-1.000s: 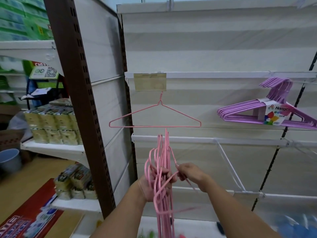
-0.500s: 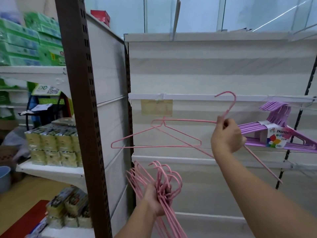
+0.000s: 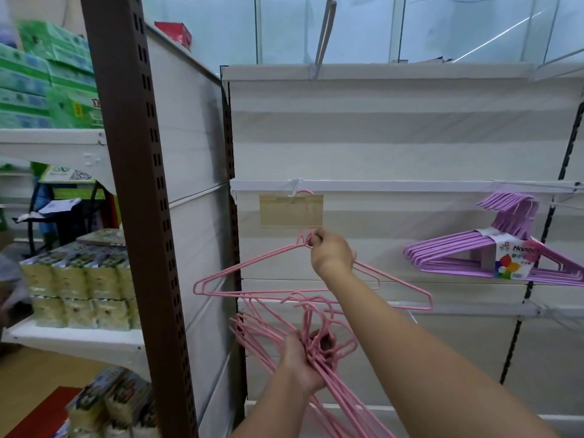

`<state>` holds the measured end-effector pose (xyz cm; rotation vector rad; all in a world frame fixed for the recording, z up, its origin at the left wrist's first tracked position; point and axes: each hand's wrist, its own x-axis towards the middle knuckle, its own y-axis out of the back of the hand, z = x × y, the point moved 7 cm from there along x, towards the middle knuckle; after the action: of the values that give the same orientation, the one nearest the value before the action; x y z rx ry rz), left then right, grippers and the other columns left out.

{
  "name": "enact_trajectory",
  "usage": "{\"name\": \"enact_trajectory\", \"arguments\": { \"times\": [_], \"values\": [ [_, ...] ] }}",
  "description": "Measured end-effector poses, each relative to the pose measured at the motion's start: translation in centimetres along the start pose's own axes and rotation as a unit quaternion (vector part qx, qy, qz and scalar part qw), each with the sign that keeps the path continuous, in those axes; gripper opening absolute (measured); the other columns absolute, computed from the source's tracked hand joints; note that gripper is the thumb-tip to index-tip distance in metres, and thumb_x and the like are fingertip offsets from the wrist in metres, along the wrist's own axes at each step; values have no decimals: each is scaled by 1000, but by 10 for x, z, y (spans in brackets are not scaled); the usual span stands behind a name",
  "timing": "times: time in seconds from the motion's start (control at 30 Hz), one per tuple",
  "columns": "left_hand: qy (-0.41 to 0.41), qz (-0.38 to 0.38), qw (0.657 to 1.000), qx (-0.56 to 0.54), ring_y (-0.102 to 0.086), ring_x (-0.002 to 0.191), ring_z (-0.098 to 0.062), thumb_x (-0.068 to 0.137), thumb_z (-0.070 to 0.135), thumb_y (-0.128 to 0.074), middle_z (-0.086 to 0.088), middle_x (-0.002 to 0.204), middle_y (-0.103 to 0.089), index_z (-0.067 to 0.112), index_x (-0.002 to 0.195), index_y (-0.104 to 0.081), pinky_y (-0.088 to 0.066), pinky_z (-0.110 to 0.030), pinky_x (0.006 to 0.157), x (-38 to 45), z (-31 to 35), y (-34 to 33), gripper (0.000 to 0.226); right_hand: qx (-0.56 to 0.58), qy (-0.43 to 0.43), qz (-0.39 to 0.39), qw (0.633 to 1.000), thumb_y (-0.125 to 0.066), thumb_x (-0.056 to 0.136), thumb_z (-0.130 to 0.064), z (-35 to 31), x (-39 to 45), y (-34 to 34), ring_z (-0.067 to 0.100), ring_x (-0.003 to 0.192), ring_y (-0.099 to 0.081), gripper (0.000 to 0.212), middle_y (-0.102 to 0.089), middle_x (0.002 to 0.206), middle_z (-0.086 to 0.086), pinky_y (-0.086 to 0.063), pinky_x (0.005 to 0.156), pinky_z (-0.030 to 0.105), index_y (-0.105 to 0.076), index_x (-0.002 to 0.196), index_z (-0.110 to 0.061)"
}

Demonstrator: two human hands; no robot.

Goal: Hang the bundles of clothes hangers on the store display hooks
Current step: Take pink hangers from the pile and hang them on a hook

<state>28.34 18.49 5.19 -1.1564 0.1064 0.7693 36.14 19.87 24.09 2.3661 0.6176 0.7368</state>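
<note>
Right hand [image 3: 331,252] raised, fingers curled, pinching; left hand [image 3: 303,363] low, fist gripping, both forearms extended.

A shop aisle: white slotted display shelving [image 3: 395,188] with a price-tag holder [image 3: 291,211], labelled purple hanger bundle [image 3: 505,257] on a hook, stacked packaged goods [image 3: 76,276] and green boxes [image 3: 47,86], probably tissue, on neighbouring shelves.

Hangers in your left hand [image 3: 301,363]: pale pink wire bundle [image 3: 319,343]; same pink on the pair at your right hand [image 3: 331,252]
Packed hangers [image 3: 480,257]: lilac; white label with multicoloured petals
Price tag [image 3: 290,211]: plain tan
Upright post [image 3: 136,184]: dark brown
Back panel [image 3: 395,137]: off-white bands
Stacked boxes [image 3: 44,83]: green
</note>
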Motion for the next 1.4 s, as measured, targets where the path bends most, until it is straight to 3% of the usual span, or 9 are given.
{"name": "enact_trajectory", "arguments": {
  "times": [0.1,0.4,0.5,0.63,0.87,1.07,1.17,1.27,1.4],
  "values": [
    [1,13,1000,20,-53,55,-22,79,20,-43,-13,64,-61,3,64,-62,-34,-25,54,2,3,0,30,4,-11,-38,999,-37,98,-12,-2,7,-8,29,94,-56,29,-67,98,7,-31,88,33,-65,94,-17],
    [11,-5,1000,-21,-60,67,-27,78,23,-48,-17,74,-63,-1,63,-67,-41,-29,66,7,10,8,35,-24,-41,-25,999,-45,96,-15,21,21,-14,27,103,-58,25,-68,109,4,-39,97,34,-68,104,-22],
    [1,-3,1000,-23,-63,63,-28,78,22,-48,-18,72,-65,-2,64,-69,-42,-29,66,8,8,9,35,-45,-31,93,994,-48,93,-10,34,8,4,24,119,-49,35,-58,124,1,-32,99,36,-55,126,-24],
    [-12,13,999,-30,-65,57,-27,87,21,-41,-18,67,-66,-2,68,-69,-39,-26,63,13,4,12,40,98,-59,305,946,-54,80,0,82,-42,33,30,111,-50,29,-60,112,8,-31,90,38,-60,105,-12],
    [-57,40,997,-20,-67,50,-29,98,24,-29,-20,62,-67,-5,78,-64,-55,-28,49,5,-1,17,50,130,-108,122,978,-49,78,6,160,-82,-3,30,72,-56,30,-57,69,5,-35,59,32,-46,62,-19],
    [-71,70,994,-46,-64,66,-29,99,26,-32,-18,74,-64,-4,81,-63,-50,-35,76,-7,-9,21,47,9,165,213,963,-35,63,-14,139,-130,13,18,65,-40,12,-49,64,0,-31,55,30,-46,63,-17],
    [-72,77,994,-42,-60,71,-29,99,25,-32,-19,70,-64,-3,80,-63,-48,-34,72,-12,-15,25,46,-39,223,125,966,-38,61,-11,135,-140,1,19,67,-46,14,-53,67,0,-29,57,29,-48,67,-20],
    [-73,74,994,-36,-63,71,-32,99,26,-30,-21,74,-64,-4,85,-62,-51,-37,68,-20,-18,27,45,-98,108,-145,979,-42,81,-11,150,-142,-36,26,85,-61,24,-68,88,5,-41,69,31,-65,83,-18],
    [-82,68,994,-22,-66,50,-37,100,28,-29,-22,65,-67,-4,89,-60,-55,-38,44,-29,-20,27,46,155,-45,-340,926,-43,98,-10,162,-162,-56,13,52,-56,38,-61,60,15,-51,56,27,-58,64,-14]
  ]
}}
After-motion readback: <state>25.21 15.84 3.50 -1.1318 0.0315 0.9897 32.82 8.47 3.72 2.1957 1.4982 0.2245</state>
